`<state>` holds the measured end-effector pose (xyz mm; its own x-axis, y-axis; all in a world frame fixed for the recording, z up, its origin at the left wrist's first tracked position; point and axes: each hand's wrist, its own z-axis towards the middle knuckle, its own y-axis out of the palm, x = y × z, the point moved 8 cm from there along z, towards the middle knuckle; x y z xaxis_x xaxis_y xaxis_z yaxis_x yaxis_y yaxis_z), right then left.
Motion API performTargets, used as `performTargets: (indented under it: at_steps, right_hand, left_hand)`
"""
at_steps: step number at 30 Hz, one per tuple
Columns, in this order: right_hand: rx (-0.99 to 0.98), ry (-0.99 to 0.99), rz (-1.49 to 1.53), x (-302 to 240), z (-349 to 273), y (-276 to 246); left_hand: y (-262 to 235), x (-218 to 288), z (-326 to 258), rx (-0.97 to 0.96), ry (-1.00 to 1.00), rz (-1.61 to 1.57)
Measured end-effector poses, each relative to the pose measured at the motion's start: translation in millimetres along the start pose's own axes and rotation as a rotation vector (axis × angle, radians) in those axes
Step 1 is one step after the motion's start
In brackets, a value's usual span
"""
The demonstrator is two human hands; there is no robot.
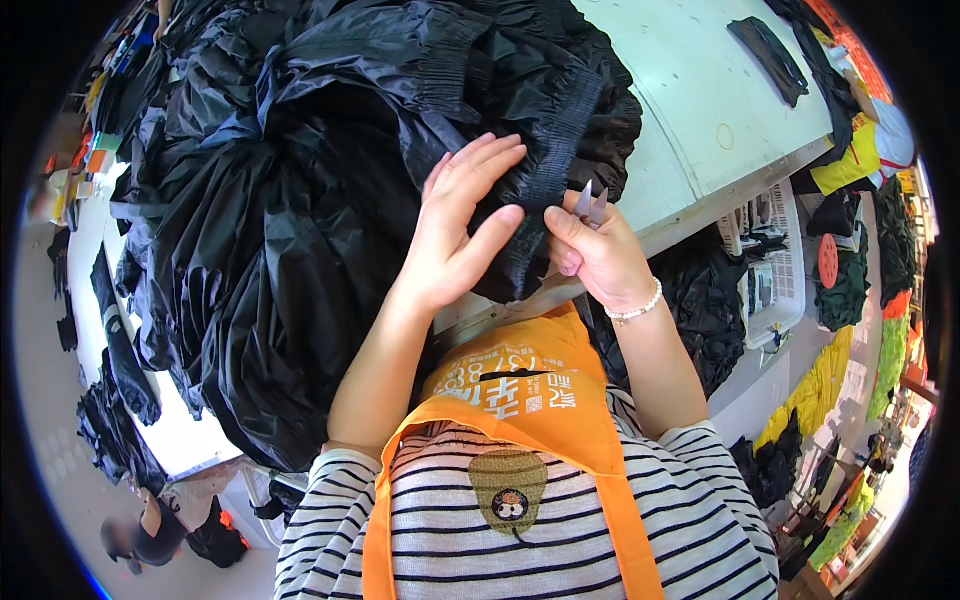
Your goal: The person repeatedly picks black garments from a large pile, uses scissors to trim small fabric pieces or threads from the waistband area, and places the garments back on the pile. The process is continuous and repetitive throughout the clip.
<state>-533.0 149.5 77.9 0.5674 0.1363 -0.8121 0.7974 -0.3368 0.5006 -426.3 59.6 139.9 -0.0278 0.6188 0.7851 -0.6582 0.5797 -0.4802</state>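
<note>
A big heap of black, shiny garments (270, 270) is piled on the table in front of me. Near its right side runs a gathered elastic waistband (557, 140). My left hand (455, 215) lies on the fabric beside this band, fingers stretched out and thumb apart, gripping nothing. At the band's lower right edge, my right hand (605, 255) is closed around a pair of small thread snips (592, 205), whose two pointed blades stick up past the fingers. The thumb and fingertips meet the edge of the cloth; whether they pinch it too is hard to see.
The pale table (700, 110) extends to the far right, with a folded dark piece (768, 60) on it. Below its edge stands a white plastic basket (775, 265) next to more black cloth (697, 310). Yellow fabric (815, 385) lies farther right. Other people work at both sides.
</note>
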Motion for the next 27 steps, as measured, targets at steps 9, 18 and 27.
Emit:
performTargets:
  at_steps: [9, 18, 27]
  right_hand:
    - [0.206, -0.555, -0.381, -55.8, 4.2, -4.6]
    - [0.11, -0.658, -0.932, -70.9, 7.1, 29.6]
    - [0.172, -0.472, -0.803, -43.9, 25.7, 5.2]
  left_hand:
    - [-9.6, -14.2, 1.5, 0.125, -0.125, 0.112]
    - [-8.5, -0.8, 5.3, 0.072, -0.068, 0.17]
    - [-4.8, -13.1, 0.5, 0.006, -0.095, 0.098]
